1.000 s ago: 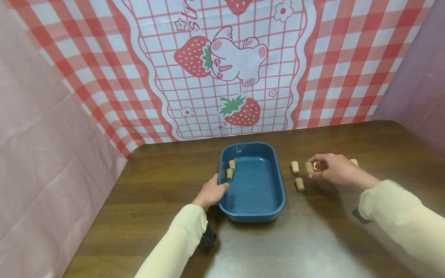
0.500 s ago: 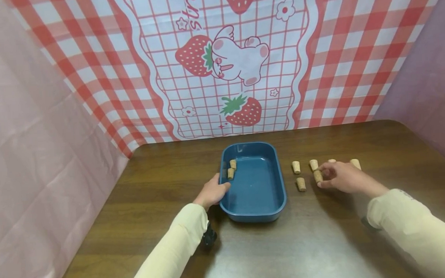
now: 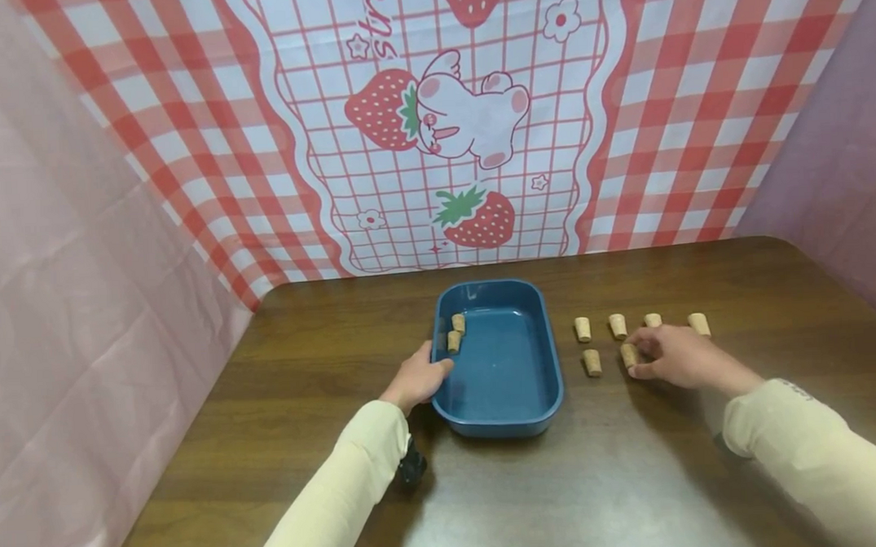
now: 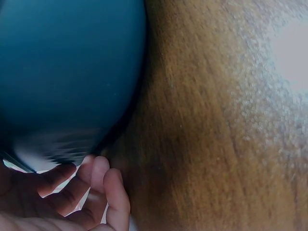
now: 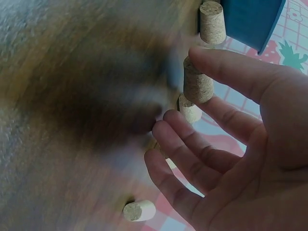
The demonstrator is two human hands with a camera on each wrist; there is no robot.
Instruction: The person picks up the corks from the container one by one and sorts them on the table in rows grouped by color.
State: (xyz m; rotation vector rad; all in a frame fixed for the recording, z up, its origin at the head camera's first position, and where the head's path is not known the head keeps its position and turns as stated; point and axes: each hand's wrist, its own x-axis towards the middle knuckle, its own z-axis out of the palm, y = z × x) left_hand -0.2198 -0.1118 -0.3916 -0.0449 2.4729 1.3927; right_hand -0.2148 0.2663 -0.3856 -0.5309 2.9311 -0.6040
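Note:
My right hand point(image 3: 680, 359) pinches a tapered cork stopper point(image 3: 628, 356) between thumb and forefinger, at or just above the tabletop; the other fingers are spread in the right wrist view, beside that cork point(image 5: 197, 86). To its left stands a single cork point(image 3: 592, 363). Behind is a row of several corks, among them a pale one point(image 3: 617, 326). My left hand point(image 3: 416, 379) grips the left side of a blue rectangular tub point(image 3: 498, 428), thumb over the rim, fingertips against the outer wall in the left wrist view. Two corks point(image 3: 453, 341) lie inside the tub along its left wall.
Both hands work over a brown wooden table point(image 3: 306, 442). A red-and-white checked cloth point(image 3: 667, 133) with strawberries hangs at the table's back edge. Pink fabric point(image 3: 80, 322) closes off the left side, and purplish fabric point(image 3: 830, 175) the right. One pale cork point(image 3: 699, 324) stands behind my right hand.
My right hand has carried its cork rightward and then toward me, into line with the front cork. Corks it covered in the back row now show. The left hand and tub stay put.

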